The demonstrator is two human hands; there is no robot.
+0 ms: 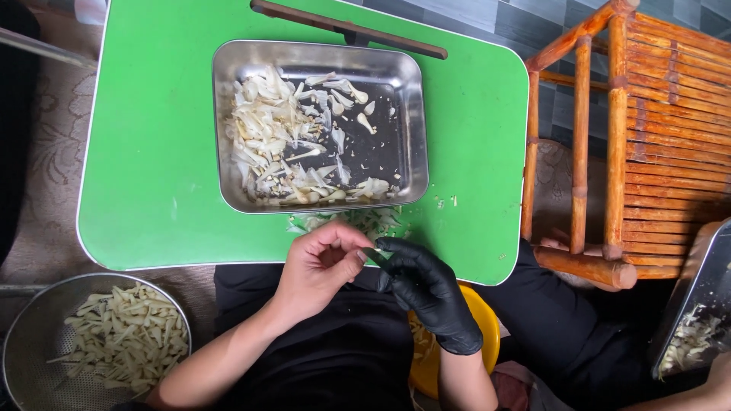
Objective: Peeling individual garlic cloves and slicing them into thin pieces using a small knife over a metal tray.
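Observation:
My bare left hand (324, 262) and my black-gloved right hand (426, 293) meet at the near edge of the green table (152, 152). Both pinch a small pale piece (371, 254) between their fingertips. Whether the right hand also holds a blade, I cannot tell. Under the hands, in my lap, sits a yellow bowl (480, 320), mostly hidden by the right wrist. Just beyond the hands stands a metal tray (407, 76) with several pale peelings (282, 144) heaped at its left and front. A few scraps (365, 221) lie on the table before the tray.
A round metal strainer (30, 335) with pale cut strips sits at the lower left on the floor. A wooden slatted chair (632, 137) stands at the right. Another metal tray (697, 304) and another person's hand (719, 380) show at the lower right. A dark wooden stick (350, 30) lies across the table's far edge.

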